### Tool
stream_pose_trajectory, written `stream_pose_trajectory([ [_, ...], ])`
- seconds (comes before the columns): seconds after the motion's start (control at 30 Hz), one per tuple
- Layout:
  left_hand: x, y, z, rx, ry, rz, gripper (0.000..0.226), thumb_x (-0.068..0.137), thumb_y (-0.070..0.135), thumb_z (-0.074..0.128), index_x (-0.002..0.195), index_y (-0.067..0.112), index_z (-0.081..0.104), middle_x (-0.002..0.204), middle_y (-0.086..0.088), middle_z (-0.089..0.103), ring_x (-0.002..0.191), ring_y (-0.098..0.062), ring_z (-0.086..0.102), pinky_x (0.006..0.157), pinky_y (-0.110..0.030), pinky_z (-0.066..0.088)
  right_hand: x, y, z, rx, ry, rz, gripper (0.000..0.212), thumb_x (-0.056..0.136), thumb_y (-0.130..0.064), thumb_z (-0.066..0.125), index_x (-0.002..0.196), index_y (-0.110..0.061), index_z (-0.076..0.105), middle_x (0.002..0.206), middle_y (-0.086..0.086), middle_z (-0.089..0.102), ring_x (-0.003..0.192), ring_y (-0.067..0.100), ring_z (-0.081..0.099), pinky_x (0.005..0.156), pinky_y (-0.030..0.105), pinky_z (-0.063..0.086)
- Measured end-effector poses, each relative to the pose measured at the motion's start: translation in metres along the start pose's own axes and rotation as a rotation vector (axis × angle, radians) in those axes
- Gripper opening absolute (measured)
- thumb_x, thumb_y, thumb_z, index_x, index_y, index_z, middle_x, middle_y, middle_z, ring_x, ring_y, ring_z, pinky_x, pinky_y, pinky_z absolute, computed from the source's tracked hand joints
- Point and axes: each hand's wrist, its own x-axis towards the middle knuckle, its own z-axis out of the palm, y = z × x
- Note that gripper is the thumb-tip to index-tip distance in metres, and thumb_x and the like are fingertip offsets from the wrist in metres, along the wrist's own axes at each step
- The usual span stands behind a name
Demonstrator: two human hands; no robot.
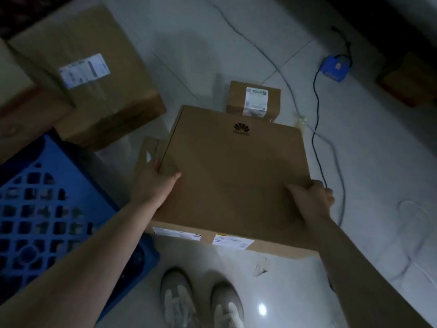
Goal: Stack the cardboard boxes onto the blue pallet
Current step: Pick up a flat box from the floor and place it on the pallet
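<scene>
Flat, wide brown cardboard box, smooth matte top with a dark printed logo and white labels on the near side face. Left hand clamps its left edge: thumb flat on top, fingers wrapped down over the side. Right hand grips the right edge, fingers curled round it. The box is over the glossy white tiled floor, just right of the blue plastic lattice pallet; whether it is lifted is unclear. A large taped brown carton lies beyond the pallet, and a small labelled cardboard box sits behind the held one.
</scene>
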Motion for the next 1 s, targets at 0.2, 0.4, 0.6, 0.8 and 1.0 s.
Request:
stream_pose_trajectory([
  [0.2, -0.045, 0.012, -0.063, -0.065, 0.085, 0.090, 0.058, 0.087, 0.034, 0.064, 0.139, 0.021, 0.043, 0.137, -0.001, 0.051, 0.127, -0.024, 0.046, 0.097, -0.033, 0.034, -0.054, -0.033, -0.024, 0.091, 0.053, -0.103, 0.068, 0.085, -0.032, 0.064, 0.144, -0.009, 0.039, 0.143, 0.018, 0.036, 0.135, 0.037, 0.030, 0.103, 0.043, 0.032],
  [0.4, -0.119, 0.024, -0.167, -0.273, 0.230, 0.138, 0.064, 0.083, 0.040, 0.068, 0.140, 0.031, 0.040, 0.115, 0.016, 0.045, 0.109, -0.010, 0.046, 0.091, -0.029, 0.035, -0.139, -0.092, -0.060, 0.228, 0.041, -0.285, 0.065, 0.083, -0.031, 0.065, 0.140, -0.012, 0.042, 0.139, 0.014, 0.038, 0.131, 0.034, 0.032, 0.091, 0.042, 0.034],
  [0.6, -0.216, 0.046, -0.315, -0.384, 0.477, 0.182, 0.064, 0.084, 0.032, 0.068, 0.141, 0.031, 0.039, 0.136, 0.004, 0.048, 0.116, -0.016, 0.048, 0.088, -0.031, 0.038, -0.271, -0.196, -0.116, 0.327, -0.047, -0.513, 0.067, 0.079, -0.036, 0.067, 0.137, -0.011, 0.044, 0.123, 0.006, 0.040, 0.125, 0.032, 0.041, 0.100, 0.040, 0.038],
  [0.8, -0.289, 0.033, -0.438, -0.516, 0.677, 0.226, 0.054, 0.089, 0.037, 0.060, 0.138, 0.032, 0.039, 0.117, 0.013, 0.044, 0.099, -0.012, 0.047, 0.083, -0.034, 0.039, -0.411, -0.281, -0.138, 0.311, -0.065, -0.718, 0.074, 0.071, -0.044, 0.059, 0.137, -0.012, 0.043, 0.134, 0.013, 0.039, 0.127, 0.034, 0.039, 0.104, 0.052, 0.039],
  [1.0, -0.322, -0.071, -0.520, -0.650, 0.795, 0.199, 0.053, 0.089, 0.034, 0.060, 0.137, 0.031, 0.040, 0.115, 0.011, 0.049, 0.094, -0.009, 0.053, 0.081, -0.030, 0.044, -0.519, -0.305, -0.075, 0.301, -0.150, -0.912, 0.056, 0.085, -0.029, 0.060, 0.136, -0.014, 0.042, 0.118, -0.002, 0.029, 0.126, 0.028, 0.036, 0.096, 0.035, 0.035],
])
